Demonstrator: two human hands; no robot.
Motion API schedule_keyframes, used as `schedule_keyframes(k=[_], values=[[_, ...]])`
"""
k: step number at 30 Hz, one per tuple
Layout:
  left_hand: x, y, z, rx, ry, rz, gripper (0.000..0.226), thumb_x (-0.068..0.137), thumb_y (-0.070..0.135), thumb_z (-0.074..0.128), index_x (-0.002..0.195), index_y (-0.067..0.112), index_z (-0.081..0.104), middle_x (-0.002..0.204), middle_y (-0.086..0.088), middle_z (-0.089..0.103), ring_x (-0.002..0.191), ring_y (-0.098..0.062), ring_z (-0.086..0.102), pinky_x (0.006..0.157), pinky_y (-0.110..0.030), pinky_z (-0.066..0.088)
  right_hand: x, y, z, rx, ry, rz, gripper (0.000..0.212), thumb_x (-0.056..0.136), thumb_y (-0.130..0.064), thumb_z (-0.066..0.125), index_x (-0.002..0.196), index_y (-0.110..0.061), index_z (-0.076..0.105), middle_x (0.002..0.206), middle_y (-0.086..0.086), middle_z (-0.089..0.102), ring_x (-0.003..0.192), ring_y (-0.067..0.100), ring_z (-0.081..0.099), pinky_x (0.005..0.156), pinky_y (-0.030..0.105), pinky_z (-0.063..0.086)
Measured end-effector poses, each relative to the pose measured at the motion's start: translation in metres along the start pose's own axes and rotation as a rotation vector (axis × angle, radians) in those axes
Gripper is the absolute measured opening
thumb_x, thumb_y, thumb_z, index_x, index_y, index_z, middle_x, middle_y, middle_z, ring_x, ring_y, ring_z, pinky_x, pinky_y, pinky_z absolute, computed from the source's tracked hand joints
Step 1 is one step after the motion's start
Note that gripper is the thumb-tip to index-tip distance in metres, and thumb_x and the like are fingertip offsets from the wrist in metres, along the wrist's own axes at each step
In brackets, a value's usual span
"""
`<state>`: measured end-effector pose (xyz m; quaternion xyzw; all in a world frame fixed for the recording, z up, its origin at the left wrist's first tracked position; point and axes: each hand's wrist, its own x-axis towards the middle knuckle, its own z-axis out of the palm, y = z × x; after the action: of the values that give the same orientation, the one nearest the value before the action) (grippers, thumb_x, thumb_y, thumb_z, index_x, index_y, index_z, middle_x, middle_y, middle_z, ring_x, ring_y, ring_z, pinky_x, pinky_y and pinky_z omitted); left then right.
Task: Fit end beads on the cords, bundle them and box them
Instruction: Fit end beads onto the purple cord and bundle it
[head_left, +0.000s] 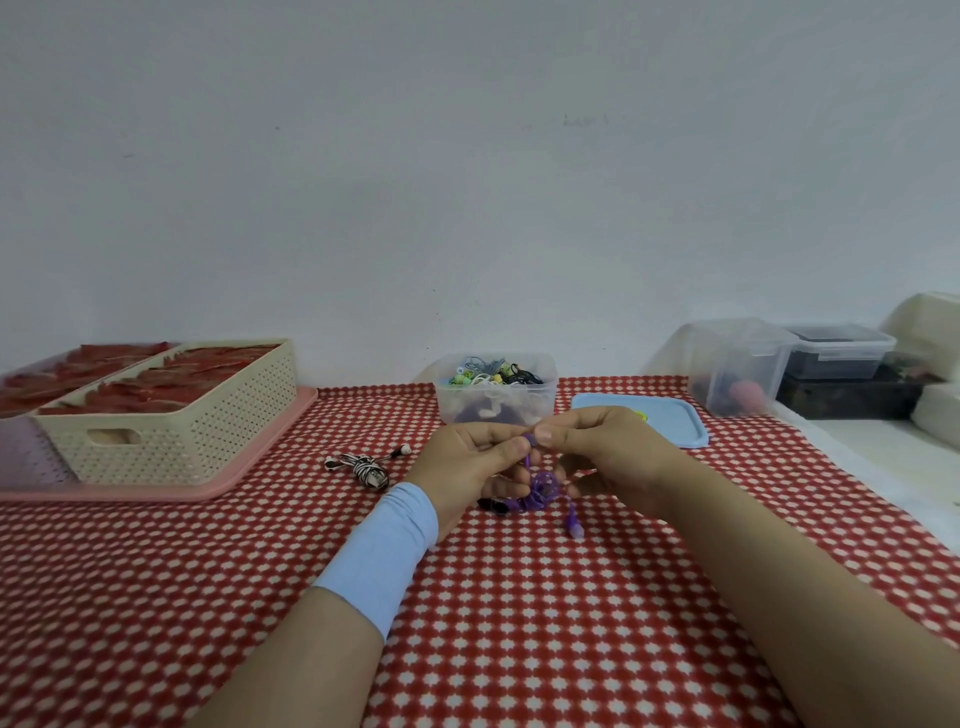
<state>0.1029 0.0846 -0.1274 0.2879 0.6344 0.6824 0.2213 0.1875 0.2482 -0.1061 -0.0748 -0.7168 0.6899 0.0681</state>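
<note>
At the far left, a cream basket (171, 441) with small holes in its wall stood on a pink tray (249, 486), and it was filled with red packets (156, 387) lying flat. To the right of the tray, a black-and-white cord (366, 467) lay on the red-and-white tablecloth (519, 623), wound into a small bundle with 1 end sticking out toward the right. Next came the person's left hand (467, 467), with a light blue sleeve (384, 551) around the wrist. Its thumb and fingers were curled and pinched the upper end of a purple cord (543, 488). This cord was held just above the cloth, in the middle of the table, between the 2 hands. Most of it hung in a loose coil under the fingers, and 1 purple plug end dangled below the coil, toward the right. A small dark piece showed at the left of the coil, but I could not tell what it was. Behind the hands stood a clear tub (496, 410) without its lid, holding many cords of different colours. The right hand (602, 457) came to the same upper end of the purple cord and pinched it with its fingertips, so both hands were close together. Further right, a blue lid (660, 421) lay flat on the cloth. Beyond it stood a clear bin (737, 364) and a lidded clear box (836, 348) on top of a dark box (841, 397)
</note>
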Motion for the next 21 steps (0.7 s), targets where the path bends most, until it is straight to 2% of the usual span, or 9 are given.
schedule_keyframes(k=[4, 9, 13, 15, 17, 21], values=[[0.0006, 0.001, 0.0013, 0.027, 0.081, -0.008, 0.014, 0.091, 0.006, 0.065, 0.098, 0.013, 0.076, 0.081, -0.006, 0.074, 0.064, -0.015, 0.066, 0.059, -0.025, 0.057, 0.001, 0.0005, -0.0014, -0.046, 0.04, -0.056, 0.009, 0.085, -0.02, 0.077, 0.092, -0.015, 0.081, 0.084, 0.004, 0.077, 0.061, 0.012, 0.063, 0.057, 0.028, 0.055], [-0.0009, 0.0039, 0.004, 0.155, 0.143, 0.037, 0.014, 0.085, 0.003, 0.073, 0.094, 0.013, 0.075, 0.076, -0.008, 0.075, 0.058, -0.017, 0.067, 0.057, -0.028, 0.059, 0.0032, 0.0036, -0.0033, -0.153, 0.096, -0.1, 0.012, 0.085, -0.011, 0.079, 0.097, -0.011, 0.081, 0.087, 0.016, 0.076, 0.065, 0.015, 0.062, 0.058, 0.025, 0.057], [-0.0003, 0.0029, 0.0037, 0.255, 0.154, 0.089, 0.016, 0.085, 0.002, 0.073, 0.095, 0.013, 0.074, 0.073, -0.007, 0.075, 0.056, -0.018, 0.067, 0.058, -0.031, 0.061, 0.0031, 0.0032, -0.0043, -0.193, 0.076, -0.115, 0.018, 0.085, -0.01, 0.079, 0.102, -0.014, 0.078, 0.08, 0.003, 0.076, 0.064, 0.01, 0.066, 0.058, 0.025, 0.058], [-0.0005, 0.0027, 0.0027, 0.261, 0.149, 0.098, 0.016, 0.086, 0.002, 0.072, 0.095, 0.015, 0.073, 0.073, -0.007, 0.075, 0.056, -0.019, 0.068, 0.058, -0.032, 0.061, 0.0027, 0.0028, -0.0053, -0.185, 0.048, -0.112, 0.023, 0.084, -0.007, 0.079, 0.106, -0.015, 0.077, 0.081, -0.001, 0.077, 0.064, 0.009, 0.068, 0.058, 0.024, 0.058], [-0.001, 0.0036, 0.0026, 0.238, 0.143, 0.082, 0.014, 0.086, 0.003, 0.072, 0.096, 0.013, 0.072, 0.075, -0.008, 0.075, 0.056, -0.019, 0.067, 0.058, -0.033, 0.061, 0.003, 0.0029, -0.0055, -0.235, 0.063, -0.134, 0.019, 0.083, -0.009, 0.081, 0.101, -0.014, 0.08, 0.079, 0.002, 0.077, 0.063, 0.009, 0.067, 0.058, 0.024, 0.058], [-0.0003, 0.0043, 0.0045, 0.157, 0.118, 0.022, 0.008, 0.09, 0.009, 0.068, 0.096, 0.01, 0.074, 0.082, -0.011, 0.076, 0.055, -0.018, 0.067, 0.053, -0.028, 0.059, 0.0028, 0.0033, -0.0063, -0.244, 0.067, -0.18, 0.016, 0.083, -0.009, 0.08, 0.1, -0.011, 0.08, 0.077, 0.003, 0.077, 0.062, 0.012, 0.065, 0.055, 0.024, 0.057]])
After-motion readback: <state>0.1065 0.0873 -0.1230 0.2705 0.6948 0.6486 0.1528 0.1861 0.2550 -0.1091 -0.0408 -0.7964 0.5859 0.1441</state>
